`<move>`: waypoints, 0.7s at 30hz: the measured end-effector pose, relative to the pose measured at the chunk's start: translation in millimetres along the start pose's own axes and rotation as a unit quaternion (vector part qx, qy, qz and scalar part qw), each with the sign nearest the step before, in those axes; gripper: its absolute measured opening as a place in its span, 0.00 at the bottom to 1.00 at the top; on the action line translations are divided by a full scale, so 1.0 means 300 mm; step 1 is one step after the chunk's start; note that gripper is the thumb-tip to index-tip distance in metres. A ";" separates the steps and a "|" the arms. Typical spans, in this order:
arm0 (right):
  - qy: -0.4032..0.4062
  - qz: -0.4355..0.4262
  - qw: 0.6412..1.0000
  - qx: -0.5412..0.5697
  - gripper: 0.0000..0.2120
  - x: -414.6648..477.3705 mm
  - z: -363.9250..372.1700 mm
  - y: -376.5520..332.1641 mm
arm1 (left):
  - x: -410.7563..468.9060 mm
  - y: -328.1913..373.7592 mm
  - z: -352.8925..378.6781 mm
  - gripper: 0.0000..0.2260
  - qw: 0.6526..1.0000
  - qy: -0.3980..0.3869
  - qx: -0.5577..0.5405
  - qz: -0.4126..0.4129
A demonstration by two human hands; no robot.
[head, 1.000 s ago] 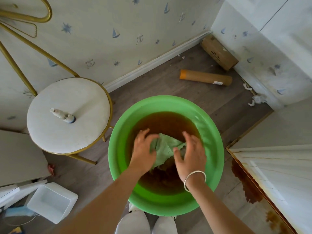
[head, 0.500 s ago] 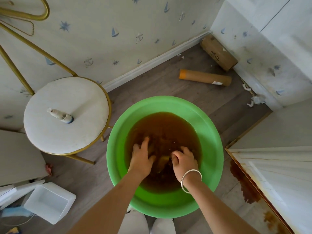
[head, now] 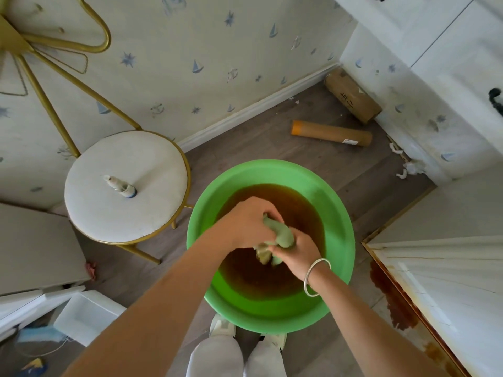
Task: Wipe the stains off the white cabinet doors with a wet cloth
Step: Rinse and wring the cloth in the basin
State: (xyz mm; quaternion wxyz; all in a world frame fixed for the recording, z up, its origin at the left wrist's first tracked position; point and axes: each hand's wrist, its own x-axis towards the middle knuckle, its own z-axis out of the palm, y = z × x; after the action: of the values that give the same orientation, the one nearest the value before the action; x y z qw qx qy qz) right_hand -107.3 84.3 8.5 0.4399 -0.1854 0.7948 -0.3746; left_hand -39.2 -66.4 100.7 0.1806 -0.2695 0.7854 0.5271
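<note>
A green basin (head: pixel 337 213) of brown water stands on the floor below me. Above the water, a wet pale green cloth (head: pixel 283 235) is bunched and twisted between both hands. My left hand (head: pixel 245 224) grips its upper end. My right hand (head: pixel 298 254), with a silver bangle on the wrist, grips the lower end. A white cabinet door (head: pixel 449 289) with brown stains and rusty streaks lies at the lower right. More white cabinet doors (head: pixel 446 31) with a black handle are at the upper right.
A round white stool (head: pixel 152 170) with gold legs stands left of the basin, with a small bottle (head: pixel 121 185) on it. A cardboard tube (head: pixel 330 132) and a brown box (head: pixel 351 95) lie by the far wall. A white box (head: pixel 87 317) sits at lower left.
Both hands went down into the brown water with the cloth, then came up out of it. They now hold the cloth bunched and twisted above the water.
</note>
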 end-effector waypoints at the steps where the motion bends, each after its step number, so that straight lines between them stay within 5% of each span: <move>1: 0.030 0.015 0.999 0.007 0.09 -0.007 -0.007 -0.012 | -0.002 -0.014 -0.005 0.10 0.999 0.028 -0.026 -0.008; 4: 0.108 0.007 0.990 0.086 0.16 -0.038 -0.021 -0.078 | 0.008 -0.073 0.033 0.10 0.973 0.121 -0.172 -0.094; 6: 0.123 -0.012 0.984 0.128 0.20 -0.061 -0.021 -0.132 | 0.010 -0.091 0.095 0.11 0.917 0.136 -0.322 -0.192; 8: 0.108 -0.027 0.983 0.146 0.18 -0.086 -0.013 -0.168 | 0.017 -0.104 0.154 0.31 0.821 0.066 -0.485 -0.294; 10: 0.085 -0.036 0.986 0.136 0.17 -0.115 -0.003 -0.186 | 0.026 -0.114 0.204 0.44 0.699 -0.041 -0.650 -0.295; 13: 0.042 -0.067 0.994 0.080 0.16 -0.166 0.006 -0.170 | 0.033 -0.114 0.224 0.33 0.604 -0.007 -0.764 -0.227; 15: 0.026 -0.082 0.995 0.059 0.16 -0.191 0.005 -0.134 | 0.043 -0.125 0.221 0.19 0.600 0.080 -0.774 -0.185; 18: 0.078 -0.004 0.984 0.157 0.28 -0.189 -0.010 -0.084 | 0.049 -0.136 0.213 0.07 0.643 0.106 -0.741 -0.160; 21: -0.031 0.124 0.902 0.413 0.40 -0.142 -0.040 -0.072 | 0.047 -0.115 0.205 0.09 0.699 0.067 -0.691 -0.172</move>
State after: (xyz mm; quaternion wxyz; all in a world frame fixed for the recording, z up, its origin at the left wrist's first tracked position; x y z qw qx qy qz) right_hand -94.9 102.2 52.7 0.5442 0.1019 0.5716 -0.6056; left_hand -29.2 -22.9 44.2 -0.0218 -0.4835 0.1504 0.8621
